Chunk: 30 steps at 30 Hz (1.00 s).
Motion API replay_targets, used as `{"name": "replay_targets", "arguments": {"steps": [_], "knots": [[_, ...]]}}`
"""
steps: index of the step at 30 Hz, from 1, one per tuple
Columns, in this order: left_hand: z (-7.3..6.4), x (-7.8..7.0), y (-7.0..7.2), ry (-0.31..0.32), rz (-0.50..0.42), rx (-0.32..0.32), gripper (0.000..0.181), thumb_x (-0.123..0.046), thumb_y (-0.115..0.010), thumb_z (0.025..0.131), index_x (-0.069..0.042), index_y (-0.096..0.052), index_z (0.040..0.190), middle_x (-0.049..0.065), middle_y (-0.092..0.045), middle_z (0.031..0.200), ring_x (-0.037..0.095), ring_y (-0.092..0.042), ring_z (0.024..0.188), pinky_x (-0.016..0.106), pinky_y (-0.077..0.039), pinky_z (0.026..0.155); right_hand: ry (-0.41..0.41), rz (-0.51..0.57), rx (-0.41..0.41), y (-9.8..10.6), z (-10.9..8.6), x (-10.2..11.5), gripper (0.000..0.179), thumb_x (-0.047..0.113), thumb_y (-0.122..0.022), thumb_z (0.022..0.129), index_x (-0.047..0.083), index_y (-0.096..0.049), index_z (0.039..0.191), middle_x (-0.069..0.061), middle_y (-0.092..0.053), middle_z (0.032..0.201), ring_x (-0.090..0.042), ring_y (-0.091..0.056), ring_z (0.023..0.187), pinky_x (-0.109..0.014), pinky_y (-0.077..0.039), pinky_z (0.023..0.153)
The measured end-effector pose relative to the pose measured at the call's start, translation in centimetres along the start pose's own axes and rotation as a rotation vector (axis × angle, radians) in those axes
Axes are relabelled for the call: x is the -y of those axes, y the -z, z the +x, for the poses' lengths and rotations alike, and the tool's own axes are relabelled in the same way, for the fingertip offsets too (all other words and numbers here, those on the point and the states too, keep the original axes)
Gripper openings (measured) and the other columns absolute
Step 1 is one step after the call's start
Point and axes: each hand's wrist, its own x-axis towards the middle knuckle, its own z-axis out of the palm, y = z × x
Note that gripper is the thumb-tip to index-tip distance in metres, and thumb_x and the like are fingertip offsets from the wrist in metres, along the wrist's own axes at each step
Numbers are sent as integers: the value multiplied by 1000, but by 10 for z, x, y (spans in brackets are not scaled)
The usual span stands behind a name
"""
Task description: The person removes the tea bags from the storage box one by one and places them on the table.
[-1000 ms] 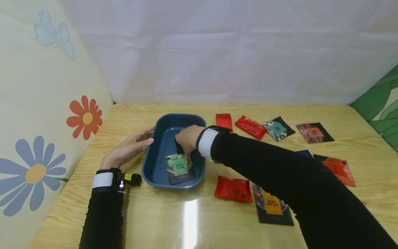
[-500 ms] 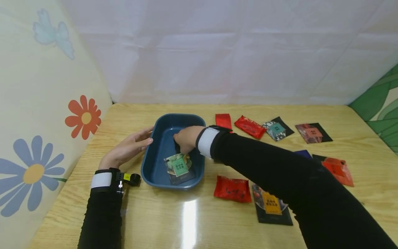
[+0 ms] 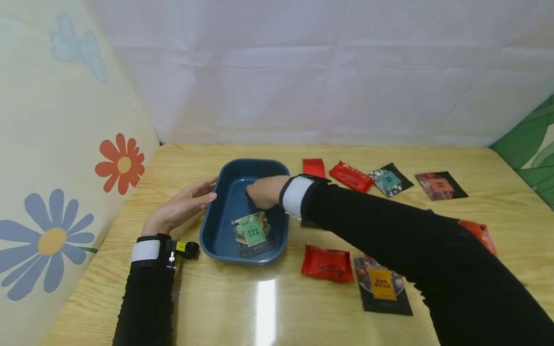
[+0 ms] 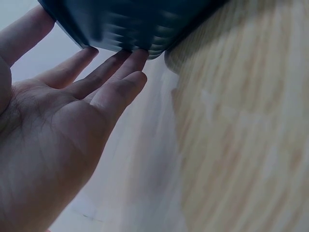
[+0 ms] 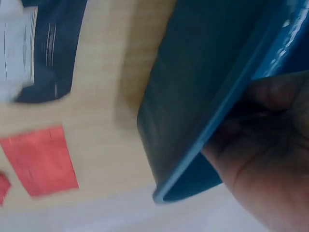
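A blue plastic bin (image 3: 207, 240) stands on the wooden table. My left hand (image 3: 182, 206) is at its left side; in the left wrist view its extended fingertips touch the outer wall. My right hand (image 3: 266, 192) reaches over the right rim into the bin, fingers bent downward. The right wrist view shows that hand (image 5: 270, 145) partly behind the rim, so whether anything is between its fingers is hidden. On the bin's floor, just in front of the right hand, lies a flat black packet with a green label (image 3: 254, 233).
Right of the bin lie red packets (image 3: 328, 263) (image 3: 351, 176) (image 3: 313, 167), a black packet with an orange label (image 3: 383, 283), and others with green (image 3: 387, 179) and pink labels (image 3: 440, 185). My right sleeve covers part of the table. A decorated wall stands at left.
The right hand has drawn slightly right and up from the green-labelled packet; a dark strip seen under its fingers earlier no longer shows. That packet has turned slightly. The left hand stays put.
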Motion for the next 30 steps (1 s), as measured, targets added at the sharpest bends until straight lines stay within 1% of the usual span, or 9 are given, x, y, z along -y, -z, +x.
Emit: {"name": "replay_targets", "arguments": {"steps": [3,6,9,12,17,21,24,27,30], "knots": [[0,1,-2,-1,3,3,67,-23,-54,103,-9,-19,159,17,-20,161,37,-26,145,56,-22,117,14,37,-4,-4,-9,0,43,10,-37,106,2,-38,149,-17,-48,146,-27,-47,133,-36,-39,110],[0,1,-2,-4,7,3,67,-23,-54,104,-8,-18,159,18,-20,161,38,-26,144,56,-22,117,40,85,-37,-7,-20,-1,42,7,-41,104,2,-43,145,-16,-53,141,-25,-53,126,-35,-44,106],[0,1,-1,-5,6,0,67,-23,-53,104,-7,-18,158,19,-20,161,39,-27,144,56,-23,117,71,131,-94,-8,-32,-2,45,4,-43,103,1,-41,148,-14,-50,146,-24,-49,131,-35,-41,109],[0,1,0,-11,1,2,66,-23,-52,104,-6,-18,158,20,-19,161,40,-27,144,55,-22,117,94,189,-150,-9,-46,-3,50,3,-45,102,3,-37,151,-10,-44,152,-23,-42,138,-37,-35,113],[0,1,1,-13,4,6,66,-22,-52,105,-6,-18,158,20,-19,161,40,-26,144,55,-22,117,125,279,-251,-19,-73,-4,54,4,-51,100,8,-37,152,-6,-42,153,-20,-41,138,-38,-37,112],[-1,0,1,-8,13,-4,66,-23,-52,104,-6,-18,158,20,-19,161,39,-26,144,56,-22,117,193,283,-380,-32,-94,-4,57,5,-59,98,8,-39,151,-5,-44,152,-20,-42,138,-37,-39,111],[-1,-1,0,-8,17,-6,67,-23,-53,104,-7,-18,158,19,-20,161,39,-26,144,56,-22,117,218,248,-462,-42,-109,-4,62,0,-63,94,9,-40,151,-6,-44,152,-22,-41,139,-40,-39,111],[-1,-1,0,-14,23,1,67,-23,-53,104,-7,-17,159,19,-20,161,39,-26,145,56,-21,117,196,234,-486,-53,-121,-6,65,-4,-61,93,13,-40,152,-3,-40,155,-23,-38,141,-44,-39,111],[-1,-1,0,-16,22,3,67,-22,-53,104,-7,-18,159,19,-20,161,38,-26,145,55,-21,117,170,245,-469,-64,-131,-9,68,-8,-57,93,17,-38,154,0,-35,157,-24,-34,143,-49,-37,111]]}}
